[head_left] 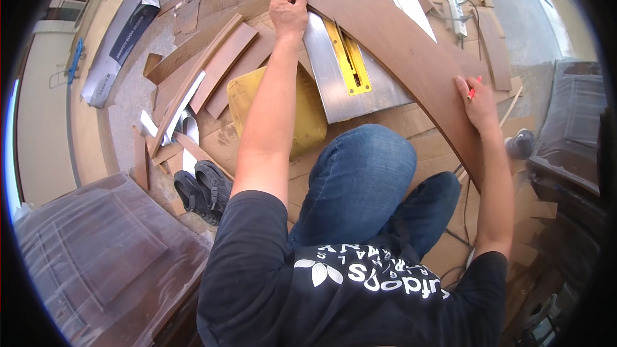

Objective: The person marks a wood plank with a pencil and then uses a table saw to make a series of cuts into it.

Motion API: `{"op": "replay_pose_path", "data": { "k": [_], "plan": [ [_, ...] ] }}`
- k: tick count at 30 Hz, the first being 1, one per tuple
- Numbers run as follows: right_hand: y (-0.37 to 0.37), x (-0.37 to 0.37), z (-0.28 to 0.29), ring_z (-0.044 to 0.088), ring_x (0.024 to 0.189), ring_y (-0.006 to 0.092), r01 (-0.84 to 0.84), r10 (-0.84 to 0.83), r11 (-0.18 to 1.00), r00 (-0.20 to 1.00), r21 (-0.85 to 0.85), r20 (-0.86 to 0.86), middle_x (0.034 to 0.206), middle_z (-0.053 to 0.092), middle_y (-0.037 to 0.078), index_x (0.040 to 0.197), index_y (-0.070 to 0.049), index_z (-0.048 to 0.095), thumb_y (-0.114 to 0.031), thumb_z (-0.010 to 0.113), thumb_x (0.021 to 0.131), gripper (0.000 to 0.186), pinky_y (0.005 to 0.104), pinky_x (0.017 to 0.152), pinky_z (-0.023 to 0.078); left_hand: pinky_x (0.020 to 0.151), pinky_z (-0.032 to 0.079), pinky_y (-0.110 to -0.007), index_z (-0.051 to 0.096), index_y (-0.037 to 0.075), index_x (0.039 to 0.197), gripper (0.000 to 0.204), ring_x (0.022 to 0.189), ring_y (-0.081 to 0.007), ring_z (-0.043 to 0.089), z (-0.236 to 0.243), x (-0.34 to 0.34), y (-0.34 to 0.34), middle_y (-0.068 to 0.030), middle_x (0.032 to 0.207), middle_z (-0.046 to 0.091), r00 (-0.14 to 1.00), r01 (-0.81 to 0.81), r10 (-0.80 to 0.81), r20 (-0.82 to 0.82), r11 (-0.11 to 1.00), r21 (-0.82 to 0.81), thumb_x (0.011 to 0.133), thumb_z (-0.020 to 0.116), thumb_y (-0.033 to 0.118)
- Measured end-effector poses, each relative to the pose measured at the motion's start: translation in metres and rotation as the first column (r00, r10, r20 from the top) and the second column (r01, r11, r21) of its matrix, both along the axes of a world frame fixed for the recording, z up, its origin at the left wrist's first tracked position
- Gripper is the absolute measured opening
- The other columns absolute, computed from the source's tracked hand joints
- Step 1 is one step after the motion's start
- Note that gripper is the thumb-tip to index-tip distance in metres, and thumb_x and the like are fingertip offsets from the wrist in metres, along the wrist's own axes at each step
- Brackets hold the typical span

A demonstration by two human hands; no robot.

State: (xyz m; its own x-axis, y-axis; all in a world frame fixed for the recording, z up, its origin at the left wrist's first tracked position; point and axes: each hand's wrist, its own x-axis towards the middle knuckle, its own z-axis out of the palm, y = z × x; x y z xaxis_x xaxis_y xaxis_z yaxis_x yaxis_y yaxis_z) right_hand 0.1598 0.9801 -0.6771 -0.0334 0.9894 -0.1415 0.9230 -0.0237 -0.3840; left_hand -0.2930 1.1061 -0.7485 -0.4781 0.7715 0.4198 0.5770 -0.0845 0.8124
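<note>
A long brown wooden plank (385,32) lies diagonally across a table saw (344,96) with a metal top and yellow throat plate (358,77), its near end reaching down toward the lower right. My left hand (289,13) grips the plank's left edge near the far end, fingers curled over it. My right hand (479,103) holds the plank's other edge lower on the right, with a red pencil (473,90) between its fingers. A yellow rectangular pad or case (257,103) lies left of the saw, partly behind my left forearm.
Offcut boards (218,71) and cardboard lie at left, beside black sandals (202,193) and a long box (122,42). A power strip (457,16) with cables sits upper right. Plastic-wrapped furniture (103,244) stands lower left, more (565,115) at right. My knees are below the saw.
</note>
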Motion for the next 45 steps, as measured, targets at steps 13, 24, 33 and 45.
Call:
{"op": "replay_pose_path", "data": {
  "k": [13, 24, 33, 45],
  "plan": [
    [-0.012, 0.009, -0.005, 0.063, 0.09, 0.051, -0.033, 0.034, 0.999, 0.999, 0.035, -0.001, 0.088, 0.068, 0.028, 0.099, -0.007, 0.068, -0.055, 0.054, 0.103, 0.051, 0.0545, 0.073, 0.049, 0.095, 0.049, -0.042, 0.081, 0.009, 0.105, 0.03, 0.101, -0.0334, 0.062, -0.003, -0.002, -0.009, -0.0172, 0.1, 0.068, 0.998, 0.06, -0.06, 0.0, 0.997, -0.051, 0.093, 0.07, 0.035],
    [-0.021, 0.005, 0.0, 0.065, 0.094, 0.0481, 0.016, -0.015, 1.0, 0.999, 0.024, -0.033, 0.093, 0.069, 0.026, 0.104, -0.007, 0.071, -0.056, 0.055, 0.102, 0.051, 0.051, 0.077, 0.051, 0.102, 0.044, -0.045, 0.078, 0.014, 0.117, 0.03, 0.112, -0.0355, 0.053, -0.007, 0.003, -0.022, -0.0157, 0.115, 0.064, 0.987, 0.133, -0.138, -0.084, 0.989, -0.07, 0.094, 0.069, 0.032],
    [0.023, -0.007, -0.002, 0.062, 0.093, 0.0505, -0.03, 0.028, 0.997, 0.999, 0.072, 0.017, 0.093, 0.067, 0.028, 0.094, -0.003, 0.067, -0.056, 0.055, 0.102, 0.055, 0.0537, 0.076, 0.049, 0.104, 0.045, -0.045, 0.076, 0.013, 0.12, 0.035, 0.117, -0.0368, 0.053, -0.014, -0.013, 0.02, -0.0176, 0.122, 0.064, 0.993, 0.101, -0.104, -0.057, 0.994, -0.045, 0.092, 0.071, 0.034],
    [0.014, -0.004, -0.01, 0.061, 0.091, 0.0517, -0.028, 0.025, 0.994, 0.999, 0.105, 0.021, 0.09, 0.066, 0.028, 0.091, -0.004, 0.065, -0.057, 0.056, 0.101, 0.055, 0.0556, 0.074, 0.048, 0.104, 0.045, -0.044, 0.077, 0.013, 0.118, 0.038, 0.115, -0.0373, 0.056, -0.016, -0.014, 0.018, -0.0174, 0.12, 0.066, 0.994, 0.079, -0.081, -0.075, 0.997, -0.025, 0.089, 0.074, 0.038]
  ]
}}
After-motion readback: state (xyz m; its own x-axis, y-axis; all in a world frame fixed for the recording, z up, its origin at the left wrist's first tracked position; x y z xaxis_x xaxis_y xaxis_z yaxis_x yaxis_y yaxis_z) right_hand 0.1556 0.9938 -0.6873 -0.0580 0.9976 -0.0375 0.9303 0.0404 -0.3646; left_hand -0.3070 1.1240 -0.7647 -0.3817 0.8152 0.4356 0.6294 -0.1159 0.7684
